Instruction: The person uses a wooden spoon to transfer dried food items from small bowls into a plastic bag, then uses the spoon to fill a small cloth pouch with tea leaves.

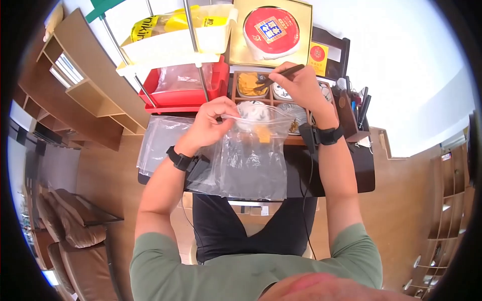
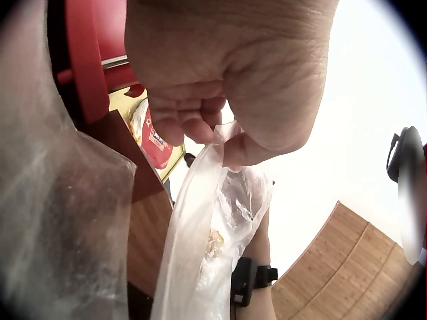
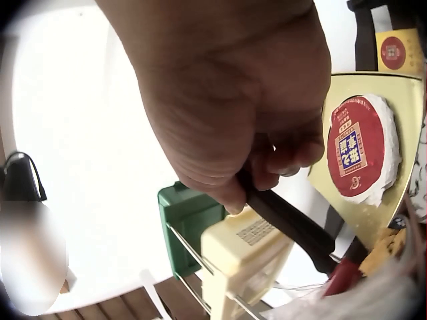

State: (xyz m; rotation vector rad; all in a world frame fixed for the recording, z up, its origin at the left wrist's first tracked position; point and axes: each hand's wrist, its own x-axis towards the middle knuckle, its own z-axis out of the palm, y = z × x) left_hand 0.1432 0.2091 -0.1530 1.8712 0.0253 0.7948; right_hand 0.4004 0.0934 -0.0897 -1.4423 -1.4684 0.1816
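Observation:
The left hand (image 1: 213, 123) pinches the top edge of a clear zip bag (image 1: 253, 170), which hangs over the table's front; in the left wrist view thumb and fingers grip its rim (image 2: 223, 143). A yellow-orange piece (image 1: 262, 134) shows at the bag's upper part. The right hand (image 1: 304, 88) holds dark tongs (image 1: 285, 71), their tips at a bowl of yellow-orange pieces (image 1: 249, 84) in a wooden divided box. In the right wrist view the fingers curl round the dark handle (image 3: 287, 220). Whether the tips hold a piece, I cannot tell.
More clear bags (image 1: 163, 143) lie left on the dark table (image 1: 361, 168). Behind are a red tray (image 1: 218, 83), a cream rack shelf (image 1: 175, 47) and a round red-labelled package (image 1: 273, 31) in a gold box. A pen holder (image 1: 351, 113) stands right. Other patterned bowls fill the wooden box.

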